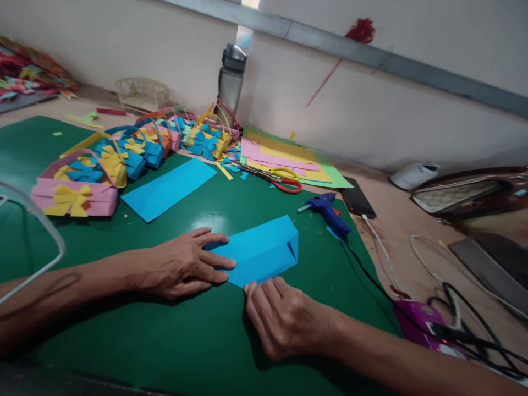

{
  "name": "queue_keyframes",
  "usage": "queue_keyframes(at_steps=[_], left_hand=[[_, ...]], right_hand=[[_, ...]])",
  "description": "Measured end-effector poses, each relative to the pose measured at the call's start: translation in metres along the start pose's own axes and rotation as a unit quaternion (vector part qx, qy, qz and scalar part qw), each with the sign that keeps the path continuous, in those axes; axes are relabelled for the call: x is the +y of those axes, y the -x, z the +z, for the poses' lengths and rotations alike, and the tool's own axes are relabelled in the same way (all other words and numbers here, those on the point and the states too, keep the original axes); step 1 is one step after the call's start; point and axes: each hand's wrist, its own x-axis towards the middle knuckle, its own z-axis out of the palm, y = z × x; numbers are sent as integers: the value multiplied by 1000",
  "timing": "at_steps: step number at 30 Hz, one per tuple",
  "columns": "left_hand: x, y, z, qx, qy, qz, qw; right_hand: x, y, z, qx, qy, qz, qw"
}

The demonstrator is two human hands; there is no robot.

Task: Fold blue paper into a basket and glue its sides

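Note:
A folded sheet of blue paper [258,250] lies on the green board, with a raised flap and a small dark gap at its right end. My left hand [187,264] rests with spread fingers on the sheet's left end. At the near edge, my right hand [284,313] is closed, thumb and curled fingers against the paper's border. Behind them lies a flat blue paper strip [170,190]. To the right of the folded sheet is a blue glue gun [325,212] on its side.
Several small paper bags with bows [78,192] stand at the back left. Scissors [284,179] and coloured paper sheets [280,159] lie behind. A bottle [231,82] stands by the wall. On the right are a phone [358,197], cables and a purple power strip [424,324].

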Motion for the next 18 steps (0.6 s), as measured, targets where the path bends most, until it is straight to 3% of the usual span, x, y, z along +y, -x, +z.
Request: queue_keyframes(at_steps=[12, 18], left_hand=[[1, 0, -1, 3, 9, -2, 1000], [1, 0, -2, -6, 19, -8, 1000]], right_hand=[[-2, 8, -8, 16, 0, 54, 998], [-1, -2, 1, 18, -27, 31, 999]])
